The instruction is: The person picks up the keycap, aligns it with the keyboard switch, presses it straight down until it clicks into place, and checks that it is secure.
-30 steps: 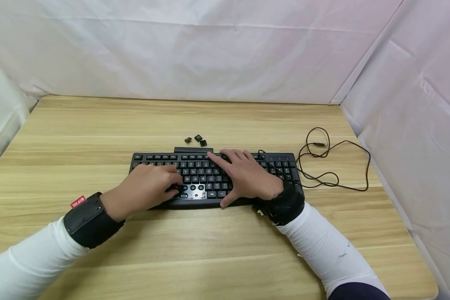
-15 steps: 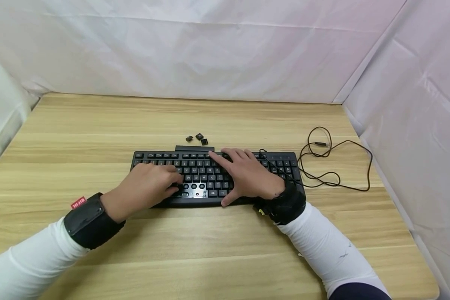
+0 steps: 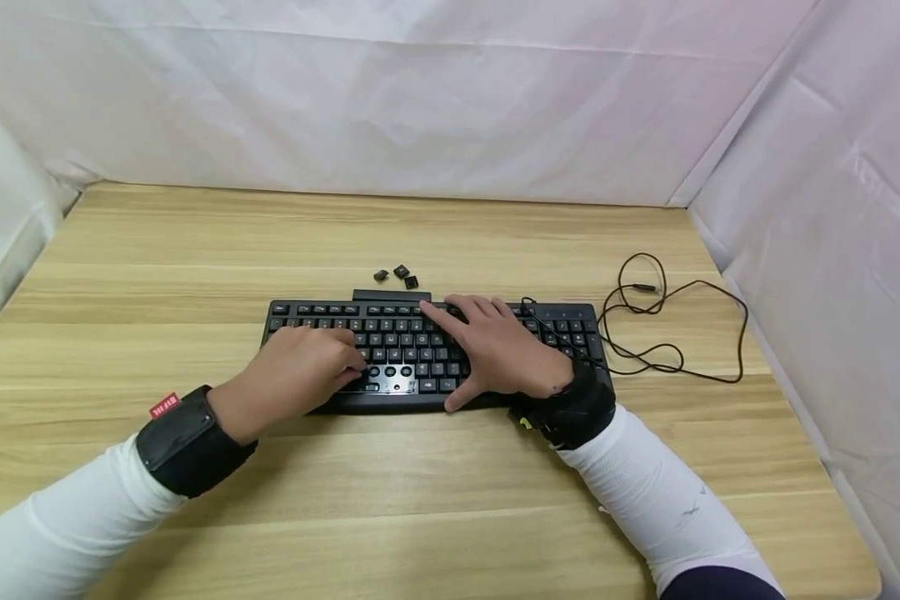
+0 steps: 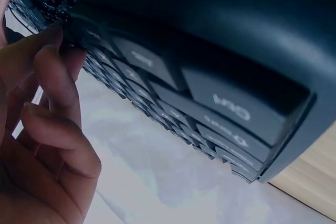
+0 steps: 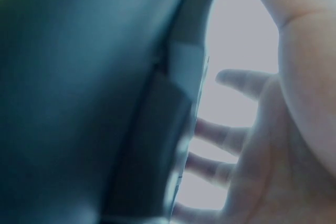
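Black keyboard (image 3: 420, 354), light-brown wood-grain table (image 3: 390, 500), white sleeves (image 3: 82, 517), black cable (image 3: 644, 287)

Wood-grain table (image 3: 450, 483), black keyboard (image 3: 420, 354), three loose keycaps (image 3: 401, 272), looped cable (image 3: 644, 287)

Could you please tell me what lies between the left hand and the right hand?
In the head view, the keyboard's middle part lies between the left hand and right hand, including a shiny patch without keycaps.

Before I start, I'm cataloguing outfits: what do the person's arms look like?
The left sleeve is white, meeting a black left wristband with a pale-lettered red tag. The right sleeve is white too, with small dark marks and dark navy cloth higher up; the right wristband, also black, shows a yellow bit.
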The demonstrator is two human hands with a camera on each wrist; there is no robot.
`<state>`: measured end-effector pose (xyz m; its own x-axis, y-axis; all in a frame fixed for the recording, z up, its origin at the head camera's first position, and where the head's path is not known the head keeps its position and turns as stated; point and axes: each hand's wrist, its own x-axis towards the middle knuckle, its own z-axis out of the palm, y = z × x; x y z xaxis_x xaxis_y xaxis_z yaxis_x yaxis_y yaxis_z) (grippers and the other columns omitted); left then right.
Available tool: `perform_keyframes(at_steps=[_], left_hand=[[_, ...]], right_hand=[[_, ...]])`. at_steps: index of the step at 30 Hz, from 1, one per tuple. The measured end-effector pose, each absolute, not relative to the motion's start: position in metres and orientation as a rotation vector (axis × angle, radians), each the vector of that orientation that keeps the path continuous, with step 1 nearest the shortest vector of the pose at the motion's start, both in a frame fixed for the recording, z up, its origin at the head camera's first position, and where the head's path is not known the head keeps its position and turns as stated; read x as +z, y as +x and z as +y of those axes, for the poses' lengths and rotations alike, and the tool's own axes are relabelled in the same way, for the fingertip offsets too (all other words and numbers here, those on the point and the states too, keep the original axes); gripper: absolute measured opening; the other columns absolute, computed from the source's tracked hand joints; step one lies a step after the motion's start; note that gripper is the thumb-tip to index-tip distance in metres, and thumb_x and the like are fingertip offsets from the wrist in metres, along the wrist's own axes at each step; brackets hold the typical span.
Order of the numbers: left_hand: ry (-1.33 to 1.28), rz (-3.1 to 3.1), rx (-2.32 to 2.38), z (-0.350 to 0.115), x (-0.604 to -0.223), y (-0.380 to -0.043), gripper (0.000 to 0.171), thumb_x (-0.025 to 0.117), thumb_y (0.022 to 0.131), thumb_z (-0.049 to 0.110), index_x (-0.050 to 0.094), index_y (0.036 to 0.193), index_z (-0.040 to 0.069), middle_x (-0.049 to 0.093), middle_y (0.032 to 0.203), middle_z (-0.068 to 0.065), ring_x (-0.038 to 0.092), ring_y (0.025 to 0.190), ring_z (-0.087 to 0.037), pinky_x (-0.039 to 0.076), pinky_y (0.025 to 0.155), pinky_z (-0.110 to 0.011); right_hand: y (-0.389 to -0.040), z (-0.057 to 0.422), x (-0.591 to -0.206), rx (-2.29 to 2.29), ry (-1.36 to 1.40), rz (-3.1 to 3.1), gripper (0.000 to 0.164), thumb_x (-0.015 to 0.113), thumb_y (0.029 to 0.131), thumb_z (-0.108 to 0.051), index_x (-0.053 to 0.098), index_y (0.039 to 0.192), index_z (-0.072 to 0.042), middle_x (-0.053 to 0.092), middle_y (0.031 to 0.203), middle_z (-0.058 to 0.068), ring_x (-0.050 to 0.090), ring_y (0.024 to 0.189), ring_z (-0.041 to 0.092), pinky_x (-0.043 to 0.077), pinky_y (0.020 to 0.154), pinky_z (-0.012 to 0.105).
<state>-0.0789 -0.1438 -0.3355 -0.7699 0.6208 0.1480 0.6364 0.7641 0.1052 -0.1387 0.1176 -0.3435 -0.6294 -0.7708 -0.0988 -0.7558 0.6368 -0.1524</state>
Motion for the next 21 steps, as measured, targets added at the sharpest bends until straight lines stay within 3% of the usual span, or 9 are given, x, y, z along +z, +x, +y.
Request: perform_keyframes(at_steps=[6, 10, 18, 21], left_hand=[[-1.021, -2.812, -0.252, -0.143, -0.339, -0.077, 0.019, 0.072, 0.077, 0.006, 0.07, 0.063, 0.017, 0.051, 0.059, 0.006, 0.039, 0.046, -0.007, 0.04, 0.038, -0.025], [-1.028, -2.817, -0.239, -0.141, -0.338, -0.077, 0.022, 0.069, 0.079, 0.004, 0.069, 0.061, 0.017, 0.048, 0.057, 0.007, 0.038, 0.046, -0.008, 0.036, 0.037, -0.025], [-0.997, -2.917, -0.32, -0.147, -0.325, -0.09, 0.004, 0.077, 0.076, 0.015, 0.076, 0.078, 0.019, 0.071, 0.075, 0.005, 0.06, 0.063, -0.007, 0.054, 0.05, -0.032], [-0.966, -2.931, -0.373, -0.151, -0.32, -0.104, 0.009, 0.075, 0.077, 0.016, 0.077, 0.086, 0.016, 0.074, 0.082, 0.001, 0.061, 0.063, -0.007, 0.054, 0.05, -0.032]], right_hand=[[-0.138, 0.117, -0.342, -0.152, -1.263, 2.691, 0.128, 0.074, 0.052, -0.071, 0.014, 0.152, -0.019, 0.03, 0.147, 0.017, 0.027, 0.13, 0.03, 0.026, 0.105, 0.054], [-0.139, 0.118, -0.342, -0.149, -1.268, 2.693, 0.128, 0.074, 0.052, -0.07, 0.014, 0.152, -0.019, 0.03, 0.147, 0.018, 0.026, 0.13, 0.03, 0.026, 0.105, 0.055], [-0.138, 0.118, -0.343, -0.144, -1.262, 2.697, 0.128, 0.073, 0.052, -0.072, 0.013, 0.152, -0.019, 0.029, 0.147, 0.017, 0.026, 0.13, 0.03, 0.026, 0.105, 0.055], [-0.138, 0.118, -0.344, -0.138, -1.261, 2.698, 0.129, 0.072, 0.051, -0.072, 0.014, 0.152, -0.018, 0.029, 0.147, 0.017, 0.026, 0.13, 0.029, 0.026, 0.105, 0.054]])
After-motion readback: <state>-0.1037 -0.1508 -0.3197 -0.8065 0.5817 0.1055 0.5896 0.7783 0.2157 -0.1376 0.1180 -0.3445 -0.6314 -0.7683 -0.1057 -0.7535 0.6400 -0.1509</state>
